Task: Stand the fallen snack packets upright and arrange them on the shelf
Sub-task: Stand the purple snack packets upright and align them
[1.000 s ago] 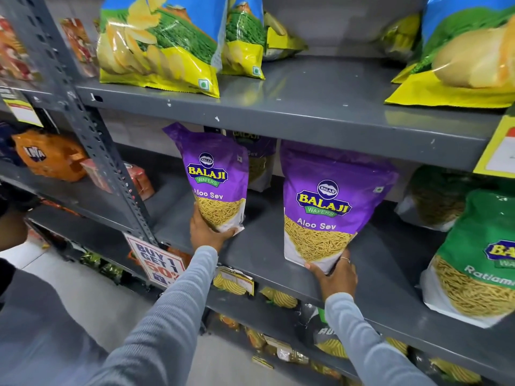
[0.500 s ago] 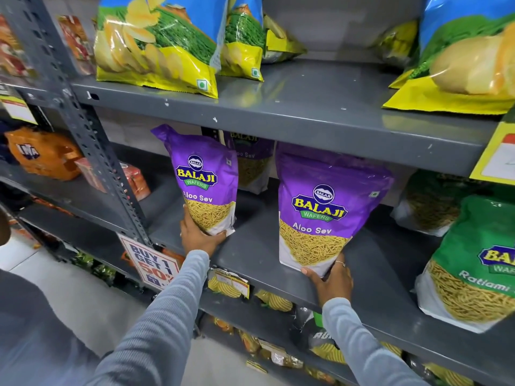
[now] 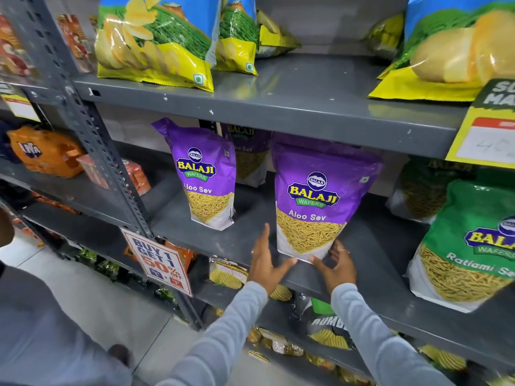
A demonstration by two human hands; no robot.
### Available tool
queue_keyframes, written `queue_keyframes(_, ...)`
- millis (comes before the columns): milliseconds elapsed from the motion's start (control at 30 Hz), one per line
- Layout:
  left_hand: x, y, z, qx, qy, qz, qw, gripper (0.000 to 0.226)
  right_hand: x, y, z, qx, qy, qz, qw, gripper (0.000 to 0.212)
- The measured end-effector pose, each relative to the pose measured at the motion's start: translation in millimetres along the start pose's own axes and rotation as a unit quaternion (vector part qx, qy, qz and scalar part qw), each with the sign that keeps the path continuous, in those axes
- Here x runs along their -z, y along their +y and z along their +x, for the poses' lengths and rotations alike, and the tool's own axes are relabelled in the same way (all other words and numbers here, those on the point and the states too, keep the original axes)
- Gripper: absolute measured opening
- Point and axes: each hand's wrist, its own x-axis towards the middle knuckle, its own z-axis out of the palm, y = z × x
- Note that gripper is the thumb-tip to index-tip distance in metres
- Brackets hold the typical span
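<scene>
Two purple Aloo Sev packets stand upright on the grey middle shelf [image 3: 245, 240]. The left packet [image 3: 204, 176] stands alone, with no hand on it. The right packet [image 3: 315, 201] stands near the shelf's front edge. My left hand [image 3: 264, 263] is open just left of its bottom corner, fingers spread, thumb near the base. My right hand [image 3: 335, 264] touches the packet's bottom right corner, fingers curled against it. A third purple packet [image 3: 248, 154] stands further back between them, partly hidden.
Green Ratlami Sev packets [image 3: 468, 246] stand at the right on the same shelf. Blue-yellow chip bags [image 3: 156, 40] line the shelf above. A perforated upright post [image 3: 92, 129] and a "Buy 1 Get 1" sign [image 3: 157, 263] are at left. Lower shelves hold several small packets.
My left hand let go of the left purple packet and moved right to the right packet's bottom left corner. The left packet stays upright. My right hand remains at the right packet's base.
</scene>
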Motion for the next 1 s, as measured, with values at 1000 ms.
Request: queue_keyframes(1000,-142.8,89.5,-57.6,-0.087,-0.195,0.033,0.976,0.085,206.7,26.6,-58.2,-0.015,0.263,0.088,0.961,0.07)
